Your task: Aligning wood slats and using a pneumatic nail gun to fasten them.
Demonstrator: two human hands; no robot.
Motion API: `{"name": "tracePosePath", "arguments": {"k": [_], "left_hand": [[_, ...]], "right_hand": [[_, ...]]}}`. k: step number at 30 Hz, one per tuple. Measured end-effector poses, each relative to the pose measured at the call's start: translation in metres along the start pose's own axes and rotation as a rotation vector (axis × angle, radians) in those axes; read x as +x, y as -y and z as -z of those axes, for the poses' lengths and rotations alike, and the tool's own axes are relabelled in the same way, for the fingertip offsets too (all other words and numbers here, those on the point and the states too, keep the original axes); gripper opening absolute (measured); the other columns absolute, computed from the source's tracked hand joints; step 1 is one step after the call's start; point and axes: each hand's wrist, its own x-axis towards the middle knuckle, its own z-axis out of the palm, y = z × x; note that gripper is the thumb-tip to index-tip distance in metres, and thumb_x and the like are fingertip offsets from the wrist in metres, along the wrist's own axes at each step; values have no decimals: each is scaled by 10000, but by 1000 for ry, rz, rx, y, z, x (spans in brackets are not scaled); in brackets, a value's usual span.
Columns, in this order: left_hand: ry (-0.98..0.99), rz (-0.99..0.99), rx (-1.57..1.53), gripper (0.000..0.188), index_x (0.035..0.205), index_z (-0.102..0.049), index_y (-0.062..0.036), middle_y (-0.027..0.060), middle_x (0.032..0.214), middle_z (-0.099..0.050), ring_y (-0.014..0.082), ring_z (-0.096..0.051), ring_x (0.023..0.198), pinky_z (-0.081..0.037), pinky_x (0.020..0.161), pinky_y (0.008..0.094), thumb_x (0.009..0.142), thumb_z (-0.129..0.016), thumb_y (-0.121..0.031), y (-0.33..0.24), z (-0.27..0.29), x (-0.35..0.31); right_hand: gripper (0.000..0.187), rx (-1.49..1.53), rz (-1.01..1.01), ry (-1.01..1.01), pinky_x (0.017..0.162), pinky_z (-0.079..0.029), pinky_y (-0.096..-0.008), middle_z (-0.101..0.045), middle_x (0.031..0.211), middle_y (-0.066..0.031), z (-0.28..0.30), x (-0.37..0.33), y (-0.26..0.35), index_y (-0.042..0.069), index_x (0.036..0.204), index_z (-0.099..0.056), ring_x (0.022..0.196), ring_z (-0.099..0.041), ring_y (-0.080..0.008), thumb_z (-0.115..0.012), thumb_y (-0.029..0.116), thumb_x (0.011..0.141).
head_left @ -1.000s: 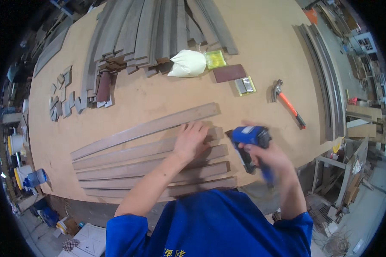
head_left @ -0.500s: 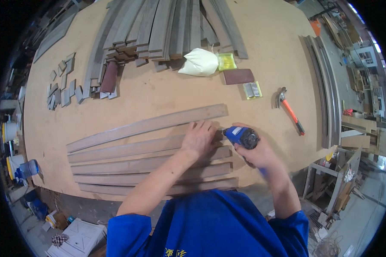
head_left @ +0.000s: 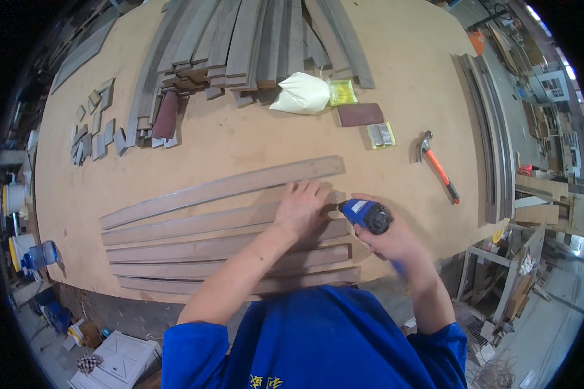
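Observation:
Several long, grey-brown wooden strips lie side by side before me. Near its right end, my left hand (head_left: 300, 209) grips the second wooden strip (head_left: 194, 225) from the far side, fingers bent over it and the thumb partly hidden. My right hand (head_left: 392, 236) is wrapped round a blue handheld power tool (head_left: 363, 212) with a black rounded back. Its nose points left, at the right end of that strip; whether it touches the wood I cannot tell. Just beyond lies the farthest strip (head_left: 227, 188), apart from both hands.
A claw hammer (head_left: 439, 167) lies to the right. Past the hands are a dark red block (head_left: 361, 115), a small box of metal strips (head_left: 381, 135) and a white bag (head_left: 301, 94). Stacked boards (head_left: 240, 48) fill the back; small wood pieces (head_left: 96, 124) lie left.
The power tool has dropped slightly toward me and tilted a little, my right hand moving with it. My left hand stays on the same strip.

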Motion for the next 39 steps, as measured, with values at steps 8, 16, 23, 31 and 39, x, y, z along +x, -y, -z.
{"name": "tracePosePath", "arguments": {"k": [8, 16, 23, 31, 39], "left_hand": [[18, 3, -8, 560, 1208, -634, -111, 92, 1178, -610, 282, -570, 1177, -444, 963, 446, 726, -854, -291, -1, 5, 0], [-34, 19, -10, 505, 1180, -639, -118, 78, 1178, -606, 290, -562, 1189, -437, 1010, 454, 748, -845, -279, 16, 11, -21], [-49, 30, -33, 497, 1140, -637, -108, 75, 1169, -586, 288, -546, 1174, -444, 987, 462, 737, -843, -314, 22, 14, -26], [-91, 13, -25, 499, 1105, -628, -97, 79, 1144, -581, 290, -547, 1145, -441, 967, 461, 719, -842, -329, 25, 10, -29], [-57, 5, -30, 559, 1225, -619, -105, 72, 1199, -610, 283, -561, 1156, -443, 967, 462, 744, -819, -310, 26, 13, -29]], "right_hand": [[664, 21, -36, 26, 945, -521, -348, -708, 1137, -111, 3, -1, -1, 207, 1469, -554, 1035, -672, -200, -742, 195, 832], [670, 13, 53, 47, 929, -532, -358, -707, 1148, -108, -6, -1, 16, 214, 1481, -530, 1005, -671, -206, -746, 217, 846], [657, -68, 32, 112, 808, -560, -362, -711, 1088, -99, -19, 13, 37, 225, 1471, -535, 849, -683, -198, -738, 224, 846], [682, -73, 66, 111, 707, -558, -353, -688, 931, -87, -24, 21, 28, 244, 1490, -504, 704, -664, -175, -740, 236, 850], [662, 25, -59, 165, 632, -572, -335, -685, 955, -79, -25, 3, 39, 204, 1478, -515, 670, -666, -150, -742, 169, 857]]}}
